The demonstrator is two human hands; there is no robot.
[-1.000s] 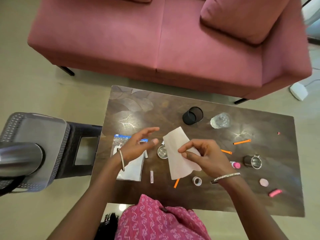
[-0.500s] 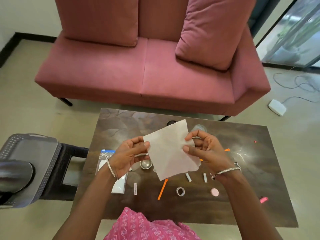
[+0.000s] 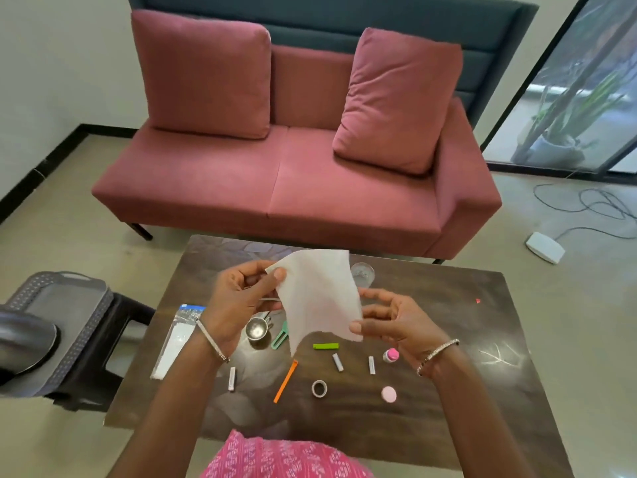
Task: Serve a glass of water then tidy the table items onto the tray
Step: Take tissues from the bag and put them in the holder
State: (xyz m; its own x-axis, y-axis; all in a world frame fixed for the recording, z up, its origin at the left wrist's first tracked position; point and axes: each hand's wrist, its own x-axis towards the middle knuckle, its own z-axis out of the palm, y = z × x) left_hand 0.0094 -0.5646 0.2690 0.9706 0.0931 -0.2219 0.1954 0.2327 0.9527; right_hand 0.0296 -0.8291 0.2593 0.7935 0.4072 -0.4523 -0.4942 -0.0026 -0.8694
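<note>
Both forearms reach over the dark tabletop (image 3: 465, 374), left hand (image 3: 238, 305) and right hand (image 3: 396, 322) raised facing each other with a white paper napkin (image 3: 320, 294) spread between them. A glass (image 3: 362, 272) stands near the tabletop's far edge, a grey tray (image 3: 79, 305) rests on a stool (image 3: 103, 357) at left, and a pink sofa (image 3: 275, 188) stands beyond. Each grip is clamped on the paper napkin: the left pinches its top corner, the right its lower edge.

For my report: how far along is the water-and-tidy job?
Served, seemingly: clear drinking glass on dark wooden table. In hand: left hand and right hand pinch white paper napkin. Left: orange plastic clip, pink round cap, others, none on grey perforated tray.
</note>
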